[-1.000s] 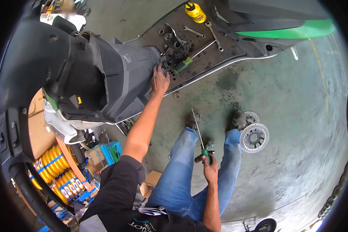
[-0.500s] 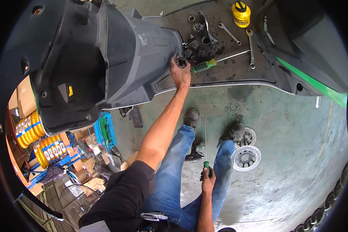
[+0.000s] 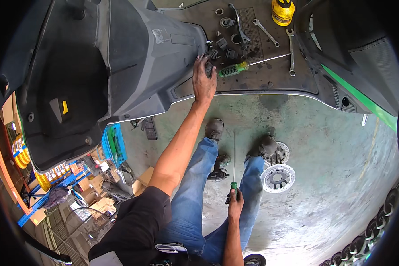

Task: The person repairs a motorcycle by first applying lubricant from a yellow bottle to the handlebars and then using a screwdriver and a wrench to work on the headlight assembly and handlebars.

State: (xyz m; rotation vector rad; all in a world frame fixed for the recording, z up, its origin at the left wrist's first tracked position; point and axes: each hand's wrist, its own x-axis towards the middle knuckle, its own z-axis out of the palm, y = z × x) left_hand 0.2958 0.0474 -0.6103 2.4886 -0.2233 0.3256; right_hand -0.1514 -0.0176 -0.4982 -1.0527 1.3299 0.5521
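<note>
My left hand (image 3: 204,82) reaches onto the scooter's dark footboard (image 3: 188,12), fingers curled round a small dark part (image 3: 209,67) that they partly hide. Beside it lie a green-handled screwdriver (image 3: 233,69), small black parts (image 3: 232,54), a silver-and-dark curved lever (image 3: 240,26), two wrenches (image 3: 291,57) and a yellow bottle (image 3: 283,11). Low between my knees my right hand (image 3: 235,203) grips a green-handled screwdriver (image 3: 233,186), long thin blade pointing away from me.
The grey scooter body (image 3: 142,66) fills the left; a green-striped panel (image 3: 381,111) is at right. Below are two disc rotors (image 3: 279,178), my shoes (image 3: 215,131), a blue crate (image 3: 114,144), cardboard (image 3: 144,177), yellow coiled stock (image 3: 22,153) and shelving (image 3: 9,181).
The view has turned, levelling the footboard. My left hand has shifted and its fingers have moved around the dark part. My right hand still holds the screwdriver.
</note>
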